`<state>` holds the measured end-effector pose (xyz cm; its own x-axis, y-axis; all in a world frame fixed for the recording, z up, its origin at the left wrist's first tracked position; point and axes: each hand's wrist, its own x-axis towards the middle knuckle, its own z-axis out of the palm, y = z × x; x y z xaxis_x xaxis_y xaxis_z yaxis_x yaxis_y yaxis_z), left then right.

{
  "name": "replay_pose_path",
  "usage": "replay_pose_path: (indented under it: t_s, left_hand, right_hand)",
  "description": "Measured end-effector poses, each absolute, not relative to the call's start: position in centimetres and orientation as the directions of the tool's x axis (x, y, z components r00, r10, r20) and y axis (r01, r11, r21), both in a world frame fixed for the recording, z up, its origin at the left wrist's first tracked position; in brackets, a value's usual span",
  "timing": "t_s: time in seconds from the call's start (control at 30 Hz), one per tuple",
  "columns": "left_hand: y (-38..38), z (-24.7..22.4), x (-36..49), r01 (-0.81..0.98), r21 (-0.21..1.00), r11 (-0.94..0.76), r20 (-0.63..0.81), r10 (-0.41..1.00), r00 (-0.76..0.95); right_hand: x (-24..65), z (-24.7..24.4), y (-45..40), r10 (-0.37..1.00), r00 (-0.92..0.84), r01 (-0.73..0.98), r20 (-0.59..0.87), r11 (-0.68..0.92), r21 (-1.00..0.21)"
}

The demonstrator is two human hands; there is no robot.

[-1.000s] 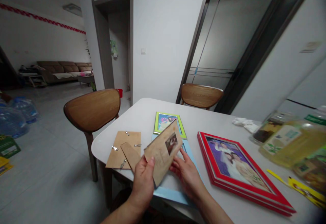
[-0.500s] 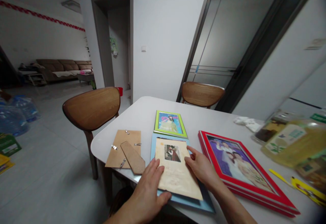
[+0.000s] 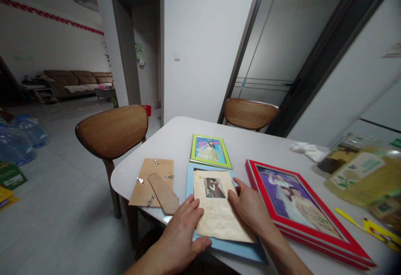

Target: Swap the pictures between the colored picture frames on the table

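A yellowed paper sheet [image 3: 221, 220] bearing a small photo lies over a light-blue picture frame [image 3: 232, 248] at the table's front edge. My left hand [image 3: 180, 233] rests along the sheet's left side, fingers stretched out and thumb near the blue frame's lower edge. On the right, my right hand [image 3: 249, 206] has the sheet's edge between thumb and fingers; the fingertips are partly hidden. Left of the frame lies a brown backing board [image 3: 142, 189] with metal clips and a stand leg [image 3: 164, 193]. Beyond the blue frame is a green picture frame [image 3: 191, 150].
Stacked red picture frames [image 3: 266, 200] lie to the right. Past them are a large bottle of yellow liquid [image 3: 360, 179], white tissue [image 3: 307, 150] and a yellow tool [image 3: 380, 233]. Wooden chairs stand at the left [image 3: 114, 131] and far side [image 3: 250, 114] of the white table [image 3: 178, 131].
The yellowed sheet has shifted slightly right and its lower right corner has swung right over the blue frame. Both hands keep nearly the same places. The view has moved a little.
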<state>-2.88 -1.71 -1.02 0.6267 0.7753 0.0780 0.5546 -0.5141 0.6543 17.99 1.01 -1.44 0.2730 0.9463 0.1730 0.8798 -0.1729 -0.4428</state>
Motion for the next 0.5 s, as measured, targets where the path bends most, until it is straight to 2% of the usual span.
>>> replay_pose_path:
  t_s: [0.13,0.23,0.4,0.5]
  left_hand:
    - [-1.7,-0.2,-2.7,0.599,0.583,-0.55,0.044,0.757,0.652]
    - [-1.8,-0.2,-2.0,0.653,0.518,-0.552,0.034,0.776,0.63]
    - [-1.6,-0.5,-0.9,0.695,0.453,-0.559,0.081,0.802,0.592]
    - [-1.2,-0.9,-2.2,0.655,0.476,-0.588,0.155,0.788,0.595]
  right_hand:
    - [17.5,-2.7,0.5,0.923,0.193,0.967,0.333,-0.122,-0.222]
    - [17.4,-3.1,0.3,0.931,0.152,0.982,0.332,-0.106,-0.154]
    - [16.8,-2.2,0.3,0.941,0.151,0.978,0.304,-0.096,-0.188]
    - [15.0,-1.7,0.0,0.948,0.064,0.956,0.311,0.031,-0.291]
